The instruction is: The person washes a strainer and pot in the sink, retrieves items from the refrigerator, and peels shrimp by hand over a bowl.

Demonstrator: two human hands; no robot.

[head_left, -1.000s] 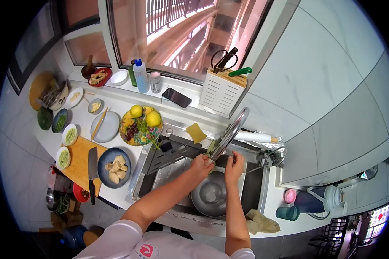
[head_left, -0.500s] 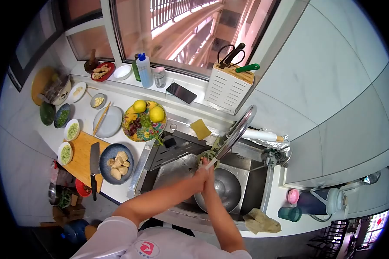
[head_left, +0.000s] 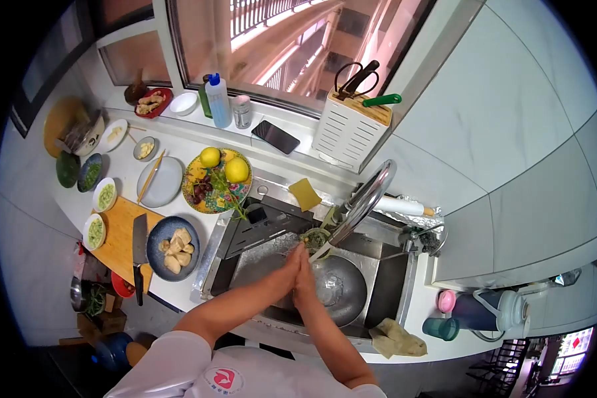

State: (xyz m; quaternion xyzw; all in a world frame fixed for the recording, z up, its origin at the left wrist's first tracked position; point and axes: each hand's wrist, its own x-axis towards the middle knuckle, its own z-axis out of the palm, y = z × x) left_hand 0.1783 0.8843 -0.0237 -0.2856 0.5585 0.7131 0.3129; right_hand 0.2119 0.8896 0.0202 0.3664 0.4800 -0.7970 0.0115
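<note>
Left hand (head_left: 289, 265) and right hand (head_left: 304, 278) press together over the sink (head_left: 390, 292); whether they grip anything cannot be seen.

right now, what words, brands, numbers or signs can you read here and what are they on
No text can be read.
Shirt: marks around the red emblem, too small and blurred.
Red diamond at far right: any character on it is too small.
Blue-capped bottle: no legible label.

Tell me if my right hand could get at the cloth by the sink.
Probably yes: the cloth lies to the right of your right forearm, with nothing visible rising between it and your right hand.
</note>
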